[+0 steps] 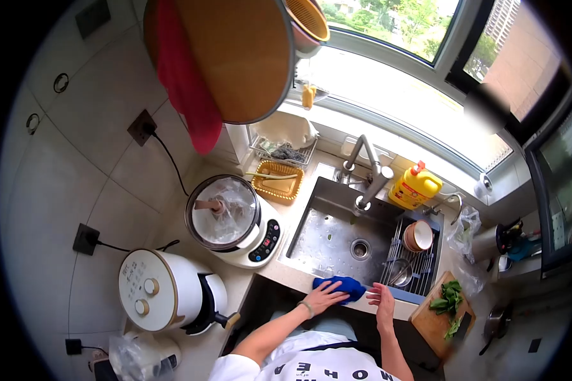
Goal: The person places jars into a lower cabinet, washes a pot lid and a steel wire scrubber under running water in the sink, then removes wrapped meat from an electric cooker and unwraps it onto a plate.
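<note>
Cloth [349,288], blue and bunched, lies on the front strip of the counter [285,277], along the near edge of the sink [321,232]. Left hand [324,297]: palm down on the cloth, fingers spread over its left part; a bracelet [307,308] encircles the wrist. Right hand [382,301]: raised just beside the cloth's right end, fingers parted and partly extended, holding nothing visible. Contact between its fingertips and the cloth cannot be determined.

Sink fittings: the faucet [376,184] stands at the far side. The drain [360,249] is in the basin floor. A rack [392,254] spans the right section and supports stacked bowls [419,235].

Right of the sink: a board [426,315] carries leafy greens [449,297]. Behind the sink: a yellow bottle [414,188] with a red cap, upright. Left of the sink: a cooker [251,249] with a lit panel and a gold basket [277,185].
</note>
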Available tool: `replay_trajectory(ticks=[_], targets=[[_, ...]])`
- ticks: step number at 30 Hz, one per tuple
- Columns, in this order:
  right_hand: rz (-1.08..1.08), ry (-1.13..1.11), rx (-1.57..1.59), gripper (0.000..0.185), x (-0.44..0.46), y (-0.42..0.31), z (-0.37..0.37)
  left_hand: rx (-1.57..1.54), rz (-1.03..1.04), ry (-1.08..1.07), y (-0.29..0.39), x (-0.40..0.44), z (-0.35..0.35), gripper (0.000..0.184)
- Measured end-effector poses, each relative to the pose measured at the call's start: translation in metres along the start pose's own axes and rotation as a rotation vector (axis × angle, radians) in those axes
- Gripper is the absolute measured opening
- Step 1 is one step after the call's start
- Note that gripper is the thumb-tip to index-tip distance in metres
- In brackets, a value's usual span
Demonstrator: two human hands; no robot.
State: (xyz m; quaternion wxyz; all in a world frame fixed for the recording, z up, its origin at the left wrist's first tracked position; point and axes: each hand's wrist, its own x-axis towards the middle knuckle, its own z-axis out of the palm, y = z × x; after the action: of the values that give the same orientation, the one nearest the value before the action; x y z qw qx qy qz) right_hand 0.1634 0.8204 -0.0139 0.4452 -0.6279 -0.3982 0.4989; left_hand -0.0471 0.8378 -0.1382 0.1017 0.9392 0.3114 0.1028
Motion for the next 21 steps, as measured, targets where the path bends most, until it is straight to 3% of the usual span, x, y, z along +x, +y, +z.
replay_trajectory(ticks=[4,6,10,12,14,15,16,19,21], targets=[[0.036,0.104,-0.054,0.047,0.001,-0.004,0.002,-0.023,-0.522,-0.007,-0.045,-0.042,-0.052,0.059],[0.133,0.138,-0.062,0.047,0.008,0.002,0.003,-0.024,-0.663,0.154,-0.072,-0.061,-0.055,0.055],[0.156,0.056,-0.062,0.045,0.031,0.005,0.026,0.055,-0.609,0.452,-0.102,-0.042,-0.101,0.045],[0.141,0.025,-0.044,0.043,0.045,-0.006,0.045,0.443,-0.625,0.421,-0.121,-0.027,-0.122,0.045],[0.015,-0.140,-0.054,0.041,0.059,-0.018,0.060,0.562,-0.838,0.203,-0.151,-0.026,-0.107,0.048],[0.003,-0.194,-0.061,0.040,0.064,-0.025,0.066,0.513,-0.857,0.107,-0.164,-0.032,-0.080,0.052],[-0.007,-0.211,-0.060,0.040,0.067,-0.034,0.071,0.473,-0.854,0.211,-0.155,-0.034,-0.080,0.049],[-0.035,-0.323,-0.188,0.038,0.077,-0.049,0.080,0.492,-0.964,0.244,-0.118,-0.040,-0.075,0.037],[-0.011,-0.365,-0.193,0.037,0.080,-0.048,0.084,0.125,-1.008,0.254,-0.098,-0.045,-0.081,0.033]])
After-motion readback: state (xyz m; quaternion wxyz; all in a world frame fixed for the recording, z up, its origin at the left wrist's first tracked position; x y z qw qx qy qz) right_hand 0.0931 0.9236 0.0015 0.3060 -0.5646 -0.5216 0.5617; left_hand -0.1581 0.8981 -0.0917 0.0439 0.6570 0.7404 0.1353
